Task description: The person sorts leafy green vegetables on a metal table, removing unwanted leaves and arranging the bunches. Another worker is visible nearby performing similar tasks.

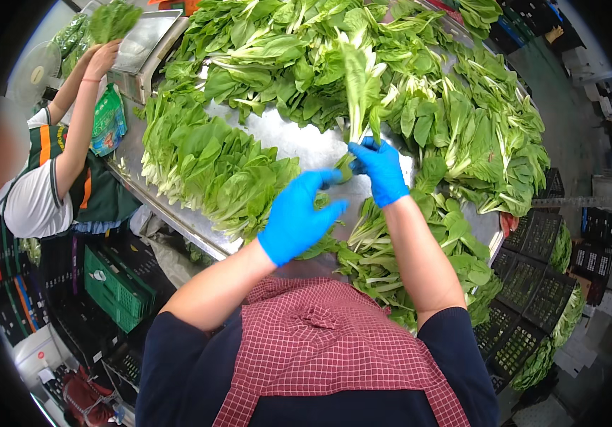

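My right hand (379,168), in a blue glove, grips the root end of a leafy green plant (356,91) with pale stalks, its leaves pointing away from me. My left hand (301,216), also blue-gloved and slightly blurred, is to the left with thumb and fingers apart, and nothing shows between them. Below my right hand's fingertips is a small loose leaf (344,164). Left of my hands, greens lie in a neat row (215,165) on the metal table (284,131). A loose heap of the same greens (306,53) covers the far side and the right.
At the left a co-worker (71,155) holds a bunch of greens (114,21) beside a scale with a metal tray (143,40). A green plastic bag (108,120) stands near the table edge. Green crates (116,288) are lower left; black crates (524,267) with greens are at right.
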The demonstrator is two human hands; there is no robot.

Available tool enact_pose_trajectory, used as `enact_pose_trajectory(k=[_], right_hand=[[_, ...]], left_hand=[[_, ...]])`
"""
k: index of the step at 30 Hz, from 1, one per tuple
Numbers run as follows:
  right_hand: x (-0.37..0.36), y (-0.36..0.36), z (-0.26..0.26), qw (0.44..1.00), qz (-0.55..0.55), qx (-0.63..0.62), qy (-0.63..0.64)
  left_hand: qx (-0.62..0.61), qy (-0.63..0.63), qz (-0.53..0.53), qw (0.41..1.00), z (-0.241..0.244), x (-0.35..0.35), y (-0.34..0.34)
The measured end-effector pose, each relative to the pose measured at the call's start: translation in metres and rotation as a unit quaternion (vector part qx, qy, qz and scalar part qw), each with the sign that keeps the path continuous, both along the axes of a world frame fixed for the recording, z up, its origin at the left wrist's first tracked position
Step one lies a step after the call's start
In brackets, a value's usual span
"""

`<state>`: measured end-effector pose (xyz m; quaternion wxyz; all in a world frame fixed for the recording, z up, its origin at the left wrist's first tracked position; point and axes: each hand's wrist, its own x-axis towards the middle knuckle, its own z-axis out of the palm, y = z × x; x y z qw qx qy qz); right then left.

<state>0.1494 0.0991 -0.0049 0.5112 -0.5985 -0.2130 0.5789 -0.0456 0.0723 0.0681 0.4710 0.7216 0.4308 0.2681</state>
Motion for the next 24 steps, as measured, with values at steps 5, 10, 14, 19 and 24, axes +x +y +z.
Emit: enact_pose_trajectory(k=[5,10,14,19,24], right_hand=[[-0.024,-0.049,0.015,0.998,0.051,0.028,0.011],[-0.045,-0.078,0.031,0.998,0.038,0.037,-0.043],[-0.036,-0.095,0.022,0.998,-0.045,0.036,0.037],[0.009,-0.121,0.034,0.988,0.143,-0.059,-0.016],[0.052,-0.112,0.033,0.840,0.445,-0.006,-0.312]], left_hand=[[-0.270,-0.186,0.140,0.934,-0.033,0.026,0.023],[-0.376,-0.239,0.102,0.889,-0.043,0.022,0.021],[-0.408,-0.271,0.131,0.862,-0.040,0.019,0.010],[-0.392,-0.353,0.159,0.835,-0.033,0.014,0.007],[-0.394,-0.408,0.162,0.807,-0.039,0.011,0.009]])
